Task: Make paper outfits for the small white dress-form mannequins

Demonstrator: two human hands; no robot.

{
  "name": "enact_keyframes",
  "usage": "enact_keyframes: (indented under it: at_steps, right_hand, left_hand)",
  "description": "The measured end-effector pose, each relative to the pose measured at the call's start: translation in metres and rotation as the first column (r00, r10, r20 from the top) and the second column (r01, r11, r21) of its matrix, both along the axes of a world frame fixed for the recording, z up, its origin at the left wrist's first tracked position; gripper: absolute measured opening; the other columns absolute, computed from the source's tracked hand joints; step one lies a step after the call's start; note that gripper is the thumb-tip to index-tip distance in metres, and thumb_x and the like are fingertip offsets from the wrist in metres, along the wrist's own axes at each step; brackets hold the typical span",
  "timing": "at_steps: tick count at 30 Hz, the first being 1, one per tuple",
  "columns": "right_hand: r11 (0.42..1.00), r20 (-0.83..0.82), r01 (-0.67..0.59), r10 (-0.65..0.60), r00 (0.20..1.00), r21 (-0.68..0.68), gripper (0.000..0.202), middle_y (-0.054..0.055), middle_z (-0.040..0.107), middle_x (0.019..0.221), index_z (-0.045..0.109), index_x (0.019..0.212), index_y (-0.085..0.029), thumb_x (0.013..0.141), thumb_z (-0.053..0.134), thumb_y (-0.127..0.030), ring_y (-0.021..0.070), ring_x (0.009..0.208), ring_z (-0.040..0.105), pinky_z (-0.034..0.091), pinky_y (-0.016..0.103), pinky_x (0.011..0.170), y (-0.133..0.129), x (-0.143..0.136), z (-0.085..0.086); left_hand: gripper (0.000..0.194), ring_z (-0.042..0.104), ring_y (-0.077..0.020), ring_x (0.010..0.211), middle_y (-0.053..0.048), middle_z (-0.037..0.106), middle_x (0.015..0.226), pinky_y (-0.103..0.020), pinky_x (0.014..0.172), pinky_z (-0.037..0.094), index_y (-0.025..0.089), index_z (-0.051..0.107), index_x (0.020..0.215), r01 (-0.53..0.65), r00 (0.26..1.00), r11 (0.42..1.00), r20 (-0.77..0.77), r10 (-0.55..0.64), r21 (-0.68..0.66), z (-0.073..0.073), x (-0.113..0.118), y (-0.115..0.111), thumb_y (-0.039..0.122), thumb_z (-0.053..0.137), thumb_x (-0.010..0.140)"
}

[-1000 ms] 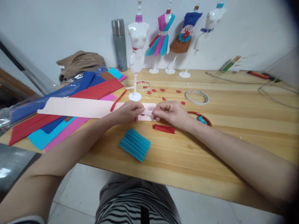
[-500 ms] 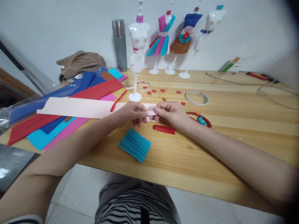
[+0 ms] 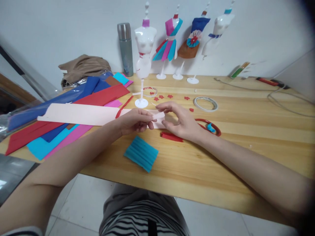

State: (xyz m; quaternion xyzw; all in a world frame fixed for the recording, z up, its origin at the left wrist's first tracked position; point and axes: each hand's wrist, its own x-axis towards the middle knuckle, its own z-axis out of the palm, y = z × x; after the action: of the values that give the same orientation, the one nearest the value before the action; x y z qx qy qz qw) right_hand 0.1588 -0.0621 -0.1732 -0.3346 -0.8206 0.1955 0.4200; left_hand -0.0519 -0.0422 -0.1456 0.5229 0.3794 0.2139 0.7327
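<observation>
Between thumb and fingers my left hand (image 3: 138, 121) pinches a small pale pink strip of crepe paper (image 3: 158, 115), whose free end points right. My right hand (image 3: 180, 121) is just beside that end, thumb and fingers apart, with nothing visible in it. Under both hands lies a long pale pink paper sheet (image 3: 76, 114). A folded red paper piece (image 3: 171, 137) sits partly below my right hand. Nearer the table's front edge is a pleated turquoise paper piece (image 3: 141, 153). A thin red strip (image 3: 124, 106) rests across the pink sheet.
Behind my hands stands a white mannequin (image 3: 145, 49), with dressed mannequins (image 3: 171, 39) farther back. A thermos (image 3: 125, 49) is by the wall. Coloured paper sheets (image 3: 103, 95) pile up at left. Right of centre lie a tape roll (image 3: 206, 104), red-handled scissors (image 3: 216, 126) and small red flowers (image 3: 170, 96).
My right hand has let go of the pink strip and its fingers have spread apart. The left hand still holds the strip, its free end now showing. The view has shifted slightly.
</observation>
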Motion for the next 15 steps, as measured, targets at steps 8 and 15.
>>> enact_keyframes:
  at_steps: [8,15]
  right_hand:
    - [0.992,0.077,-0.056,0.047,0.996,0.117,0.012,0.010,0.066,0.119,0.062,0.097,-0.026,0.089,0.056,-0.021,0.0248,0.106,0.064,0.053,0.046,0.090,-0.0034,-0.0027,0.0001]
    - [0.991,-0.048,-0.021,0.015,0.999,-0.134,0.005,0.005,0.071,0.090,0.065,0.083,-0.024,0.085,0.060,-0.024,0.0233,0.085,0.065,0.052,0.041,0.077,-0.0028,-0.0041,0.0008]
  left_hand:
    - [0.021,0.046,-0.0050,0.033,-0.002,0.065,0.054,-0.015,0.030,0.026,0.012,0.064,0.070,0.099,0.995,0.992,-0.003,-0.099,-0.080,-0.0041,0.0025,-0.0018,0.030,0.075,0.070]
    - [0.048,0.052,-0.0076,0.041,-0.004,0.065,0.060,-0.018,0.037,0.036,0.011,0.067,0.087,0.009,0.997,0.979,-0.082,0.008,0.203,-0.0027,0.0039,-0.0064,0.058,0.058,0.084]
